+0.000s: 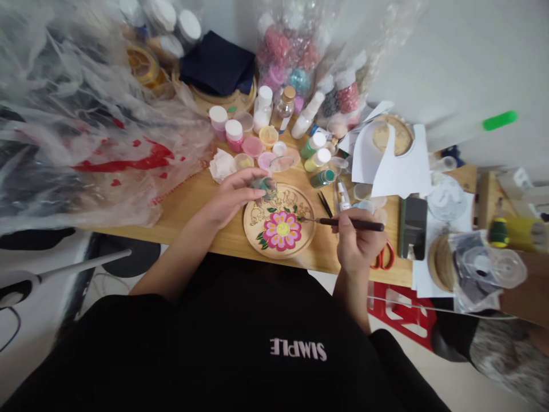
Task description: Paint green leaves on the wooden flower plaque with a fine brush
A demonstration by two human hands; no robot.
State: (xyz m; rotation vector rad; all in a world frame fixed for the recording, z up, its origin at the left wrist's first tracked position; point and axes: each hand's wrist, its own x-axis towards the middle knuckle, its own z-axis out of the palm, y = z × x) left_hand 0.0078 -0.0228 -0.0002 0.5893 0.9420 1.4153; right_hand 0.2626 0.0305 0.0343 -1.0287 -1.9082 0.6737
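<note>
My left hand [234,197] is closed around a small clear cup [269,187] with a greenish tint, tilted over the upper left of a round wooden plaque [309,229]. On the plaque is a flower [282,230] with pink petals, a yellow centre and green leaves, and unfilled outlines run along its upper part. My right hand [355,237] grips a thin tool with a dark handle [364,224] and a slim metal shaft. The tool's tip lies by the flower's right edge, close to a green leaf; whether it touches the surface I cannot tell.
Behind the plaque stand small jars [234,135], cups of colour [253,147] and a green bottle [322,178]. Tweezers [325,203], orange scissors [388,256] and a phone [413,228] lie to the right. Plastic bags [128,126] crowd the left; cut paper [373,154] sits back right.
</note>
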